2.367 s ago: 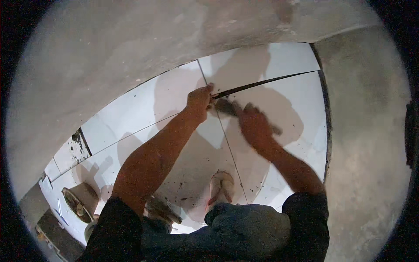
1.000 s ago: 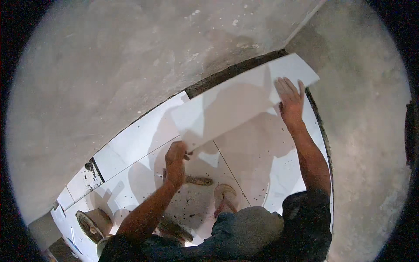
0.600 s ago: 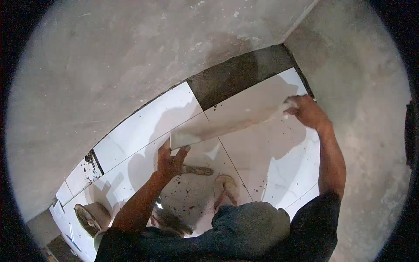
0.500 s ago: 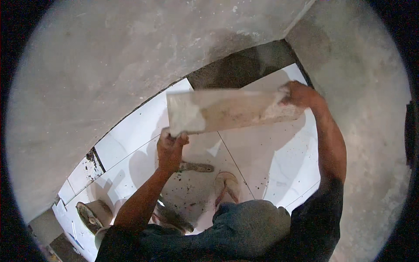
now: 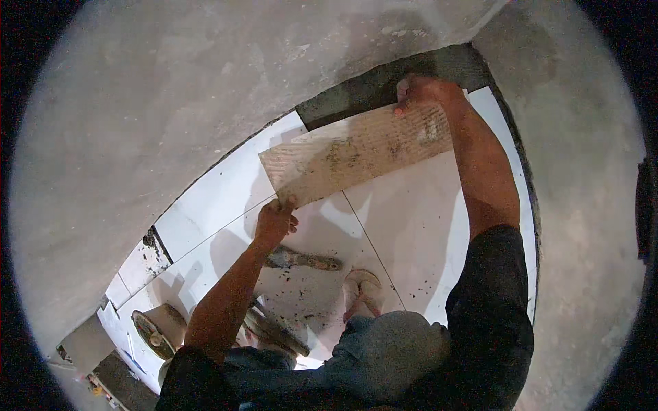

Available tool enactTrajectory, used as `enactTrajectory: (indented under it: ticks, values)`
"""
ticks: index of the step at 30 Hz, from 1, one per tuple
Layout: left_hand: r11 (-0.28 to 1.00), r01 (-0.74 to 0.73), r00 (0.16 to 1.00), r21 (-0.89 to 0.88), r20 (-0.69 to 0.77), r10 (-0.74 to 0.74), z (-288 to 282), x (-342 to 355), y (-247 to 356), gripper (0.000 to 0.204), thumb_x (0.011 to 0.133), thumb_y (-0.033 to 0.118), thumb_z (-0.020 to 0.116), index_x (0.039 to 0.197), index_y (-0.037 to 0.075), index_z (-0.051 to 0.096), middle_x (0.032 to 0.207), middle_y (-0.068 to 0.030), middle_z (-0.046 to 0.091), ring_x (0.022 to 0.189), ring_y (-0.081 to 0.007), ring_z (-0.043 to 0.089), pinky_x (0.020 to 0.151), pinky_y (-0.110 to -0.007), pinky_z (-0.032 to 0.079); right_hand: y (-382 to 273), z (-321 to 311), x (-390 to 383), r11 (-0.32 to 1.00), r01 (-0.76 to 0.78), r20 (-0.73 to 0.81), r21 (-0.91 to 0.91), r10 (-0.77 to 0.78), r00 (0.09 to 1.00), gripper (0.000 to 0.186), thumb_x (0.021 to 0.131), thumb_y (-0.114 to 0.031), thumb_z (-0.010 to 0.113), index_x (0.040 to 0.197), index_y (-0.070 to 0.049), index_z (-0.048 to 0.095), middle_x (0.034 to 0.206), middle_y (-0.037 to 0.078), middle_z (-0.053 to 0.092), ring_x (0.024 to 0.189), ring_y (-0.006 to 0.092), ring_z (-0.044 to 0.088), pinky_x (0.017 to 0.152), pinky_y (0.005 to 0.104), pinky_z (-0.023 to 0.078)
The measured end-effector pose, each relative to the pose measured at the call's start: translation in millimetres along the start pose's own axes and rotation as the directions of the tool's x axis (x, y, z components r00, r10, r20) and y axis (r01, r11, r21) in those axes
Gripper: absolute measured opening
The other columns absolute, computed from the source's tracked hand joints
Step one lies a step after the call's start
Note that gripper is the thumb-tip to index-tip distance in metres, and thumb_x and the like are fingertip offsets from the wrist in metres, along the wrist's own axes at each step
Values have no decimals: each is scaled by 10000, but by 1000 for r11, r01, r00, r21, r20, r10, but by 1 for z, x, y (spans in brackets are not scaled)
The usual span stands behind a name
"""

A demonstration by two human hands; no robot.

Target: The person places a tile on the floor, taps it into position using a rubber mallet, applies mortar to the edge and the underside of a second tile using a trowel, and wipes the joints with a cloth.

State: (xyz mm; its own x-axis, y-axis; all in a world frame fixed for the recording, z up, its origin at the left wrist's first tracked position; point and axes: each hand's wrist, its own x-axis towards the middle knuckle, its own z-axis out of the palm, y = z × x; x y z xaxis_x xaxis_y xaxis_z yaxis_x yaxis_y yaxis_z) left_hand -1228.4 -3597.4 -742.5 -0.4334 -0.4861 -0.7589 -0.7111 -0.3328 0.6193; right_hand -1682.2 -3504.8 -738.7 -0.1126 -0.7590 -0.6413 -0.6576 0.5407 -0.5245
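Observation:
A long tile strip point(image 5: 349, 151) lies tilted across the white floor tiles, its beige, ridged, mottled back facing up. My left hand point(image 5: 277, 219) grips its lower left corner with fingers bent round the edge. Over its upper right edge is my right hand point(image 5: 425, 92), fingers curled on the tile. Behind the strip, a dark rough gap point(image 5: 349, 96) runs along the wall into the corner. A dirty hand tool point(image 5: 312, 262), probably a trowel, lies just below my left hand, its head partly hidden.
Bare grey walls point(image 5: 137, 109) meet at the upper right. White tiles point(image 5: 205, 185) surround me. A bucket point(image 5: 168, 322) stands at the lower left; a long dirty tool point(image 5: 281, 335) lies by my legs. My sandaled foot point(image 5: 360, 291) is below the strip.
The strip has turned over from white face to ridged back. Both hands have since moved up the picture with it, the right one furthest, toward the dark gap.

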Motion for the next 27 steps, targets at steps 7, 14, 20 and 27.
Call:
enactTrajectory:
  ticks: [7,14,20,27]
  values:
    - [928,-279,960,247,111,259,-7,21,-33,486,925,443,461,928,-28,582,593,-93,599,483,-160,594,498,-294,496,42,19,22,999,34,-269,21,-27,963,367,581,-366,816,789,-97,679,800,73,658,756,237,603,694,382,456]
    - [767,-296,952,569,243,187,-4,11,-13,505,919,464,452,911,-14,616,561,-101,604,473,-183,600,543,-305,505,-17,15,-15,990,16,-120,141,1,993,321,583,-325,801,776,-101,675,781,78,644,742,246,595,676,373,445]
    - [605,-403,913,687,350,211,-15,17,-32,352,856,324,574,1080,51,575,675,-146,632,646,-268,645,598,-382,520,-19,24,-2,999,41,-122,13,-39,992,349,620,-377,771,809,-97,687,855,109,651,816,269,602,747,391,459]
    - [187,-424,906,886,416,78,1,17,-16,389,860,311,544,1158,61,527,861,-215,627,863,-341,624,691,-439,518,-11,34,-3,947,-68,-160,-315,18,987,492,660,-391,755,1052,-112,650,1088,152,607,1021,289,562,910,411,424]
